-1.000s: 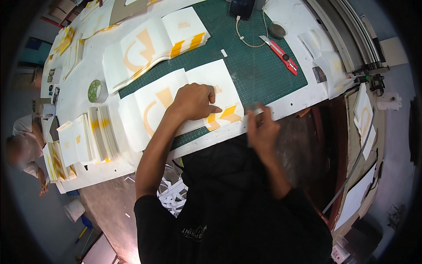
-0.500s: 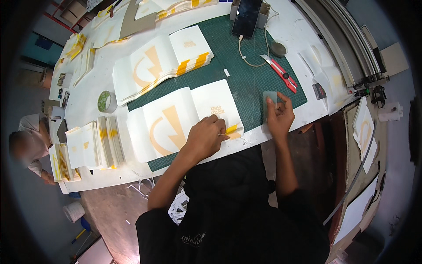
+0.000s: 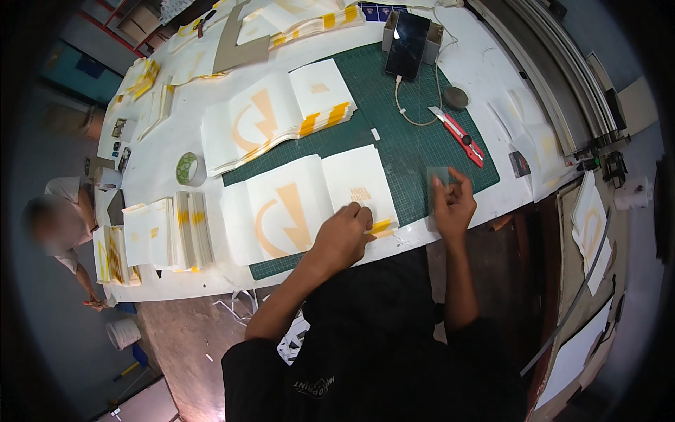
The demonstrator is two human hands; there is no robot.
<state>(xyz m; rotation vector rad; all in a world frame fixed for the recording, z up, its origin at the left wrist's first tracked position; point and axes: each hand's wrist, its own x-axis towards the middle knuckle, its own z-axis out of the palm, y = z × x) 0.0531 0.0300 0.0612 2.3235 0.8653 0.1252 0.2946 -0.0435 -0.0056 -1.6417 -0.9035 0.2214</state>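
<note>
Before me a white printed sheet point(image 3: 239, 211) with a pale orange design lies spread open on a green cutting mat point(image 3: 415, 133). At its near right corner, next to a yellow strip, my left hand point(image 3: 344, 235) is closed with fingers curled; what is between its fingertips is hidden. My right hand point(image 3: 454, 204) pinches a small translucent rectangular card point(image 3: 436, 186), held upright over the mat's near right part. Beyond that hand lies a red box cutter point(image 3: 462, 139) with its blade showing. A similar stack of printed sheets point(image 3: 228, 137) sits farther back.
A phone point(image 3: 408, 46) with a cable leans on a grey stand at the back, near a round grey tin point(image 3: 455, 98). Folded booklets point(image 3: 148, 243) and a green-patterned tape roll point(image 3: 188, 169) stand left. A long metal machine point(image 3: 548, 70) runs along the right; another person point(image 3: 67, 197) is far left.
The whole view has shifted, so the table and sheets appear lower and farther right. Both hands keep nearly the same places over the sheet and mat, and the right still holds the card.
</note>
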